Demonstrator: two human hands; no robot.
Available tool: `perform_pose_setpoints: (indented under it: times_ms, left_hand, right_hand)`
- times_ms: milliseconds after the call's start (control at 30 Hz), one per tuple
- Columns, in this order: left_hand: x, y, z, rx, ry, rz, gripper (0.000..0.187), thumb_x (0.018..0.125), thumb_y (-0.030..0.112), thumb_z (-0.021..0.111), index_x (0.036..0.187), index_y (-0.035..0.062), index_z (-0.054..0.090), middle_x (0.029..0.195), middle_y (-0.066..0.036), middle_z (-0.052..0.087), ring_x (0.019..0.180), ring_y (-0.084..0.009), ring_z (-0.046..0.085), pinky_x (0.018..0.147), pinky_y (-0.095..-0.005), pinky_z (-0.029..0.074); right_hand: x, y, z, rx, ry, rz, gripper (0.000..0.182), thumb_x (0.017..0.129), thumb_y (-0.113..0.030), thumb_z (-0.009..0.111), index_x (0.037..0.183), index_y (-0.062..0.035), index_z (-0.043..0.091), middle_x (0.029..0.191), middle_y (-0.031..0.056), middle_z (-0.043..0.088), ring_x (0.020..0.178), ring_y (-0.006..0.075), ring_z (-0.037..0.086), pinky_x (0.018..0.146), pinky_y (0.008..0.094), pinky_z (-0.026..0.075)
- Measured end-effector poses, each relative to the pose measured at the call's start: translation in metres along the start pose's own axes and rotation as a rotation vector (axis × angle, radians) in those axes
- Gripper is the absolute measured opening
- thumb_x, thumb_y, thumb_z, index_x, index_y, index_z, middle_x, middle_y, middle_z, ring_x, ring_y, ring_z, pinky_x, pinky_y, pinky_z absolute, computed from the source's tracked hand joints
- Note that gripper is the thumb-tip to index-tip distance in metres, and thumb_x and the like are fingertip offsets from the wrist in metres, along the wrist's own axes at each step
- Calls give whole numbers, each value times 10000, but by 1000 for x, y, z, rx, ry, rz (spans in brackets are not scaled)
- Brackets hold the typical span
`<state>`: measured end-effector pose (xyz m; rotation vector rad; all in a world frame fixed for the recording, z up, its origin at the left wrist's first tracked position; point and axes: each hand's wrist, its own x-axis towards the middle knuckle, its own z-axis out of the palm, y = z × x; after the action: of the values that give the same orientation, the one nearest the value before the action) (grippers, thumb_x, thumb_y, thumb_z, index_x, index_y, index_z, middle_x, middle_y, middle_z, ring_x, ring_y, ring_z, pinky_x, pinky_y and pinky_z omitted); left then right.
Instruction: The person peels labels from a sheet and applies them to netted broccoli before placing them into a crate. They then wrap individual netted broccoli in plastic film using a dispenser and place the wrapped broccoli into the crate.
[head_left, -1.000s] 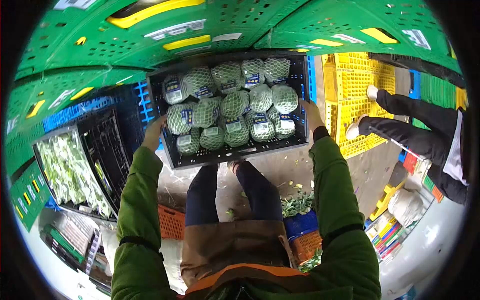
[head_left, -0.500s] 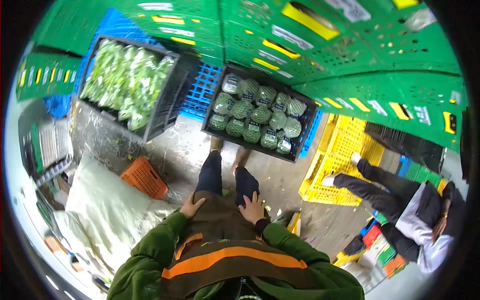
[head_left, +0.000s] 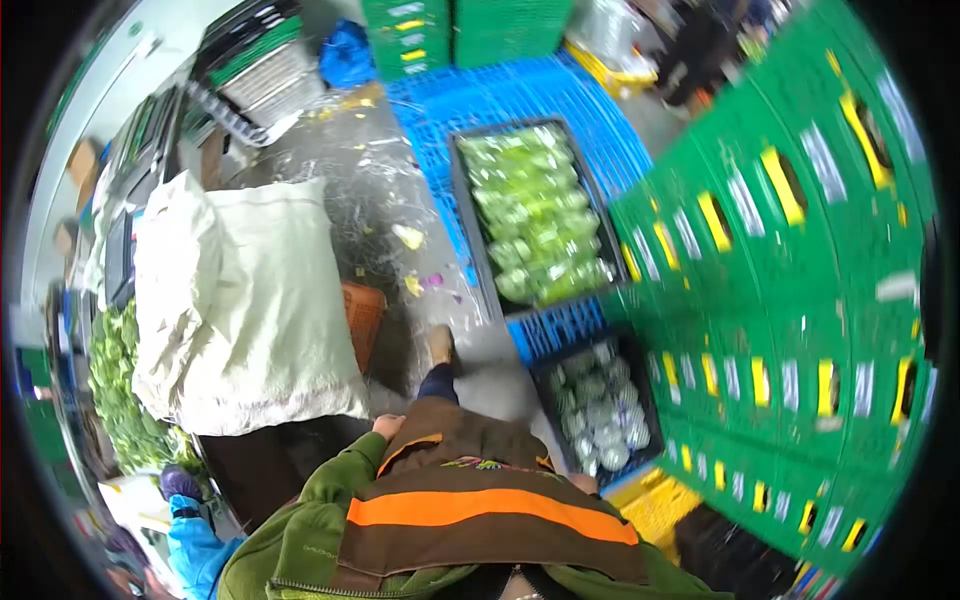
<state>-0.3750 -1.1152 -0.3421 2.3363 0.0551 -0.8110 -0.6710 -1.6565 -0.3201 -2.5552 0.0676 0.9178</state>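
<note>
My left hand [head_left: 388,426] hangs beside the left edge of my brown apron [head_left: 470,432], near the big white sack. It looks loosely open, with nothing seen in it. Of my right hand [head_left: 584,484], only a small part shows past the apron's right side; its fingers are hidden. Ahead to the right, a black crate [head_left: 487,268] holds bagged green vegetables [head_left: 535,215] on a blue pallet [head_left: 425,105]. Closer to my right hand, another black crate [head_left: 548,395] contains round produce in netting [head_left: 603,408], somewhat blurred.
A tall wall of green crates [head_left: 770,290] runs along the right. On the left are a stuffed white sack [head_left: 275,300], an orange basket [head_left: 362,318] and leafy greens [head_left: 118,390]. A person's blue sleeve [head_left: 195,545] shows at lower left. Scraps litter the floor [head_left: 375,215].
My view has swung left, bringing the sack and bagged vegetables nearer the middle. The netted produce is now at my right. My hands have come off my thighs to my sides.
</note>
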Motion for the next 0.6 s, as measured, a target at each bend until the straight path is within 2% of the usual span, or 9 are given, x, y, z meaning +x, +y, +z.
perform_pose_setpoints:
  times_ms: [33, 67, 100, 133, 167, 233, 367, 500, 600]
  left_hand:
    - [13, 15, -28, -39, 25, -13, 406, 864, 350, 699, 955, -45, 722, 872, -100, 707, 661, -169, 647, 636, -307, 535]
    - [15, 30, -64, -260, 31, -105, 382, 882, 336, 681, 958, -37, 717, 869, -101, 700, 658, -166, 643, 617, -310, 531]
    - [11, 46, -88, -476, 38, -203, 360, 900, 321, 662, 962, -29, 713, 867, -102, 693, 655, -163, 639, 597, -312, 528]
    - [53, -5, -81, -1041, -166, -258, 285, 918, 256, 648, 1016, -10, 681, 825, -82, 668, 644, -151, 633, 542, -300, 510]
    - [68, 0, -110, -1065, -116, -231, 285, 918, 256, 648, 1016, -10, 681, 825, -82, 668, 644, -151, 633, 542, -300, 510]
    - [74, 26, -165, -1167, 180, -418, 256, 922, 200, 648, 1073, -7, 637, 804, -65, 644, 632, -125, 608, 514, -273, 486]
    - [107, 30, -225, -1094, 361, -345, 314, 913, 234, 647, 1100, -17, 619, 802, -54, 641, 650, -121, 597, 561, -255, 494]
    - [163, 79, -283, -1227, 80, -380, 331, 924, 268, 659, 1161, 40, 621, 980, -76, 691, 801, -154, 668, 651, -278, 556]
    - [227, 115, -360, -1215, 87, -90, 386, 942, 291, 651, 1222, 33, 593, 1058, -71, 684, 890, -143, 661, 743, -275, 541]
  right_hand:
    - [28, 40, 10, 24, 164, -201, 349, 900, -401, 553, 1119, -163, 682, 1014, 104, 697, 878, 329, 658, 726, 477, 509]
    - [53, -32, -27, -343, 194, -178, 228, 839, -228, 555, 726, -62, 661, 643, 128, 625, 607, 294, 625, 549, 449, 460]
    - [66, -63, -65, -376, 167, -197, 228, 839, -228, 555, 726, -62, 661, 643, 128, 625, 607, 294, 625, 549, 449, 460]
    - [107, -107, -111, 99, 188, -60, 225, 857, -230, 572, 747, -55, 661, 636, 98, 605, 579, 243, 594, 525, 411, 442]
    - [162, -146, -155, 586, 197, 61, 225, 875, -232, 588, 768, -48, 661, 629, 67, 584, 551, 192, 564, 501, 372, 424]
    - [252, -203, -226, 320, 111, 168, 203, 916, -250, 550, 870, -87, 664, 800, 93, 658, 681, 227, 605, 603, 375, 476]
    - [365, -334, -326, 1108, 209, 183, 193, 956, -195, 604, 1055, -33, 632, 922, 72, 682, 783, 124, 654, 634, 241, 507]
    - [448, -411, -397, 1031, 34, 56, 278, 964, -203, 622, 1175, -22, 609, 973, 79, 684, 827, 147, 666, 673, 256, 532]
    - [526, -397, -415, 516, 26, -77, 218, 954, -210, 618, 1084, -42, 667, 908, 64, 695, 812, 147, 670, 689, 308, 540]
